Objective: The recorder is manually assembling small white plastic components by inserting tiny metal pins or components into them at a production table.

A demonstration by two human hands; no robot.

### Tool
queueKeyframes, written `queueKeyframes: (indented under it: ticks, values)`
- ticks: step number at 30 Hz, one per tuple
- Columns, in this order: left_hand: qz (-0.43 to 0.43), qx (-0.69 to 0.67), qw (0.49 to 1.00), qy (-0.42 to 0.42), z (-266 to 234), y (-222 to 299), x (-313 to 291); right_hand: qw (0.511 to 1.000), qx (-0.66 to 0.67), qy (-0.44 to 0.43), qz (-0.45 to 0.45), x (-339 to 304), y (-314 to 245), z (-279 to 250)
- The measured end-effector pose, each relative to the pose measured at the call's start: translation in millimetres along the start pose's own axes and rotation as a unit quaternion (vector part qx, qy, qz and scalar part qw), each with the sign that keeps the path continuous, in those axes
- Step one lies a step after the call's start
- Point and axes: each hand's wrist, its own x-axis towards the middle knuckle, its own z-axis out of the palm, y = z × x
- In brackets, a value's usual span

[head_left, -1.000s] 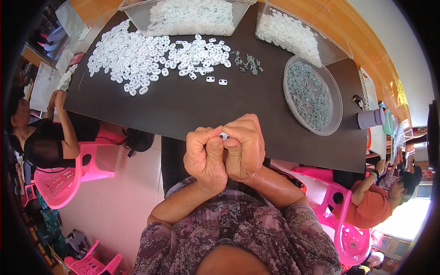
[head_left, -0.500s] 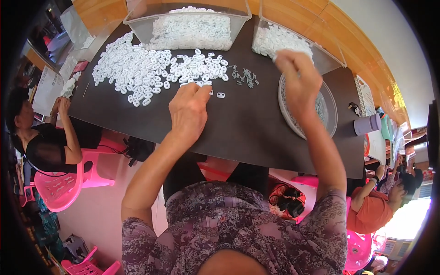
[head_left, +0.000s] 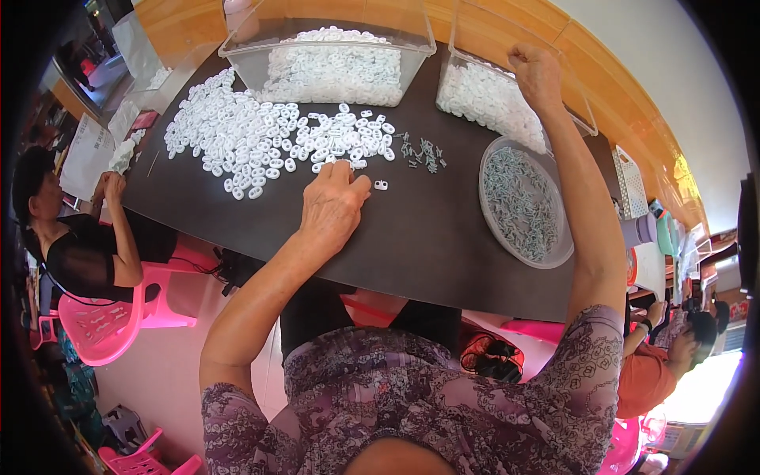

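Note:
My left hand (head_left: 336, 204) rests on the dark table with its fingers bent and drawn together, at the near edge of a small heap of white oval two-holed plastic pieces (head_left: 348, 136). What its fingertips hold, if anything, is hidden. One loose white piece (head_left: 381, 185) lies just right of that hand. My right hand (head_left: 538, 77) is raised, its fingers curled in, over the clear bin (head_left: 576, 119) at the far right, which holds many white pieces (head_left: 483, 99). Whatever is in this fist does not show.
A larger pile of white pieces (head_left: 229, 131) spreads at left. Behind stands another clear bin (head_left: 237, 59) of them. Small grey screw-like parts (head_left: 427, 157) lie right of centre; a round clear dish (head_left: 554, 257) holds many more. Co-workers sit at left (head_left: 87, 229) and right (head_left: 649, 380).
My right hand has moved up and away, from above the round dish to over the right bin, uncovering the dish. My left hand stays by the small heap, its fingers slightly shifted.

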Motion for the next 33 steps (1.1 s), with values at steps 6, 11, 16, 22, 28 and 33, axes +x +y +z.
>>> queueKeyframes:
  ticks: [6,11,16,22,28,33]
  values:
    - [0.014,0.006,1.000,-0.004,2.0,0.5,1.9,0.998,-0.050,-0.032,-0.013,-1.9,10.4,2.0]
    - [0.040,0.044,0.998,0.000,-4.8,4.9,-6.0,0.989,0.079,0.066,-0.108,-42.3,-47.7,-18.3]
    - [0.009,0.023,1.000,0.006,-1.5,1.0,-12.0,0.964,0.187,-0.058,-0.178,-116.1,-100.9,2.9]
    - [-0.102,-0.097,0.990,-0.003,-6.5,5.0,-8.7,0.967,0.170,-0.130,-0.137,-149.9,-112.6,32.1]
    - [-0.094,-0.116,0.989,0.006,-12.9,3.7,-21.3,0.974,0.149,-0.108,-0.133,-150.8,-110.8,38.5]
    - [-0.101,-0.179,0.978,0.026,-21.8,9.5,-26.8,0.977,0.127,-0.110,-0.130,-152.6,-107.2,39.4]
